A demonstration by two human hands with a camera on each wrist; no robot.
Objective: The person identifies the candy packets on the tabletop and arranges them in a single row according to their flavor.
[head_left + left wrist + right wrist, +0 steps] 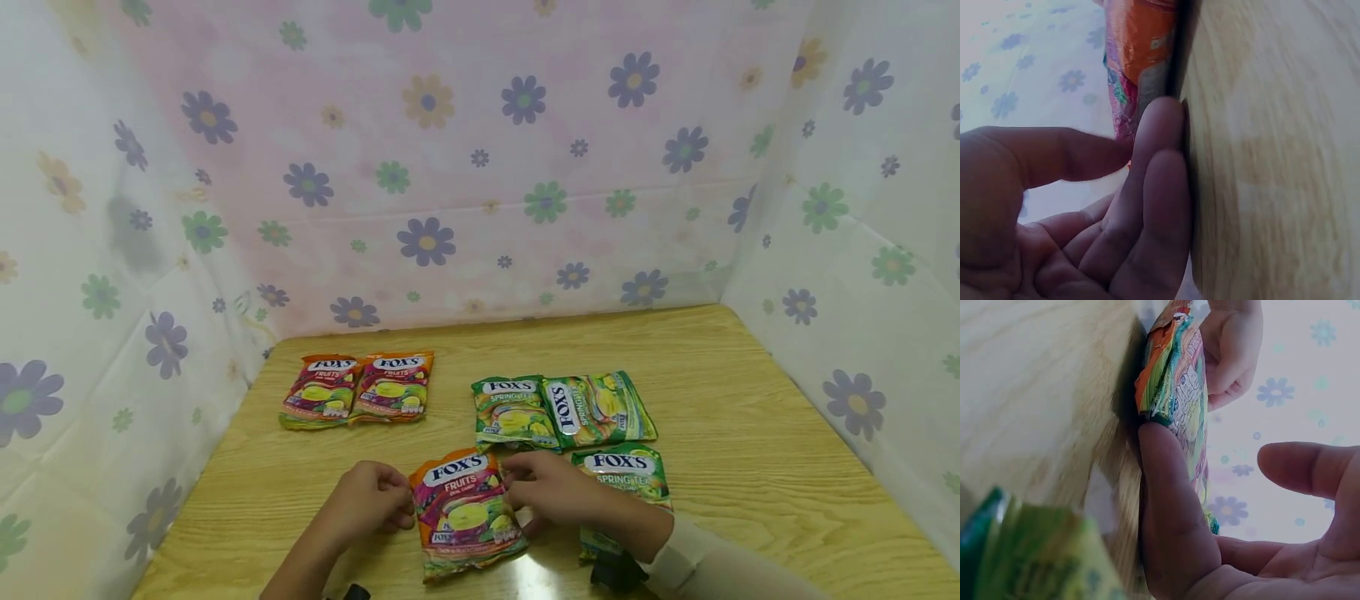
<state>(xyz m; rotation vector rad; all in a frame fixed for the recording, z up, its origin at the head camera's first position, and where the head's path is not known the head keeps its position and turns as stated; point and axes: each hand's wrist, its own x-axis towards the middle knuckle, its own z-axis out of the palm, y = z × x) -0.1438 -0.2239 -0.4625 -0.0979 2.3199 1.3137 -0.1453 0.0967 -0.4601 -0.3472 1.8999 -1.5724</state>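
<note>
An orange and purple Fox's Fruits candy packet (467, 521) lies face up near the front of the wooden table, between both hands. At its left edge, my left hand (372, 498) pinches the wrapper with thumb and fingertips; the left wrist view shows the thumb (1085, 153) close against the index finger, partly hiding the packet (1141, 44). My right hand (558, 492) is at the opposite edge. One of its fingers (1172, 487) touches the packet's side (1172, 375), while the thumb (1297, 465) stands apart. The right forearm partly covers a green Spring Tea packet (628, 467).
Two more Fruits packets (318, 392) (393, 387) lie side by side at the back left. Two green Spring Tea packets (514, 414) (598, 408) lie together behind the hands. Flower-printed cloth (465, 183) encloses the table (720, 400) at the back and sides.
</note>
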